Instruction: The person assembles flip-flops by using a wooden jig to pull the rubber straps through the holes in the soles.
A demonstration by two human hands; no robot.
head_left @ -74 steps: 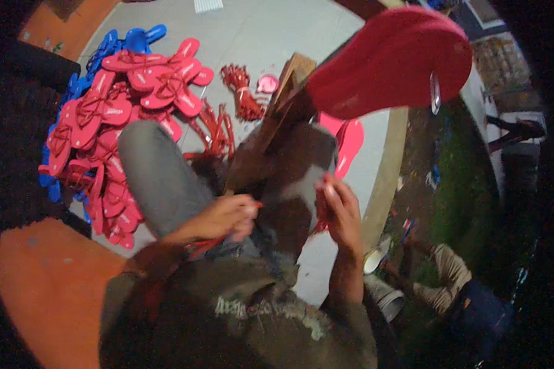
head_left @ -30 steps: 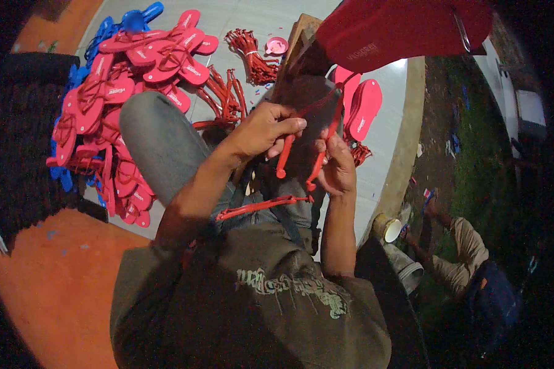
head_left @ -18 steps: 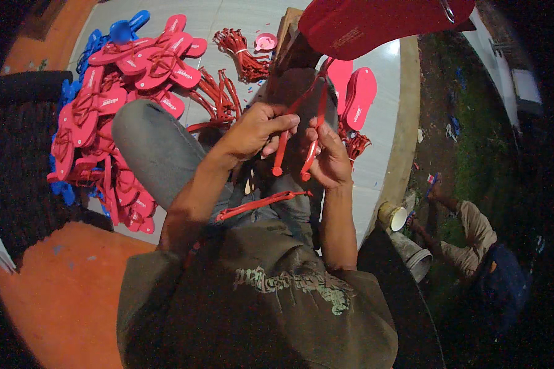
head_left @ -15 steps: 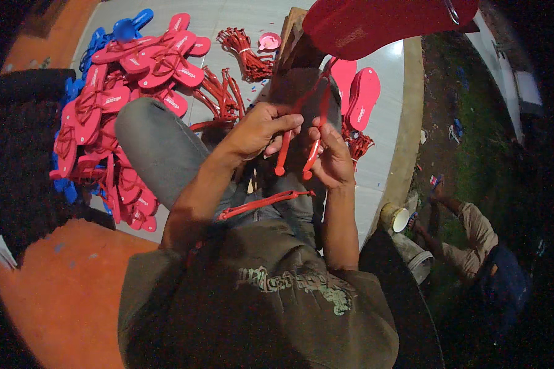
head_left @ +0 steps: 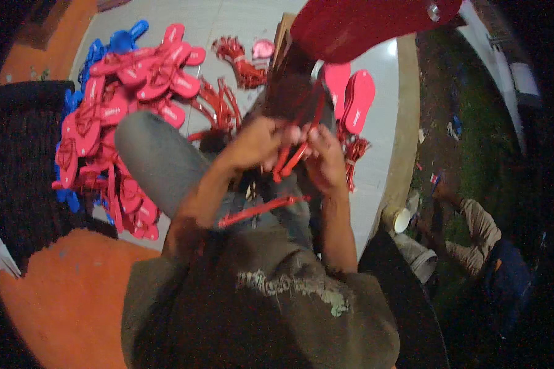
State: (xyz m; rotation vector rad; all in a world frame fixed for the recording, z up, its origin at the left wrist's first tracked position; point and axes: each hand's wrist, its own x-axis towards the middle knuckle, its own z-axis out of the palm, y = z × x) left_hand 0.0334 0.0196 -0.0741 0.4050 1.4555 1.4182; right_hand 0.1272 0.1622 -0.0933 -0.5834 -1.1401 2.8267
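Note:
My left hand and my right hand meet in front of my chest, both closed on a red Y-shaped sandal strap whose arms run up toward a dark sandal sole propped over my knee. Another red strap lies across my lap below the hands. My grey trouser leg is bent up at the left.
A heap of finished red and pink sandals with some blue ones lies on the tiled floor at the left. Loose red straps and pink soles lie ahead. A red cap brim overhangs. Another person crouches at the right.
My left hand rose from my lap to join the right one on the red strap. Since then both hands stay together on the strap, with only small shifts.

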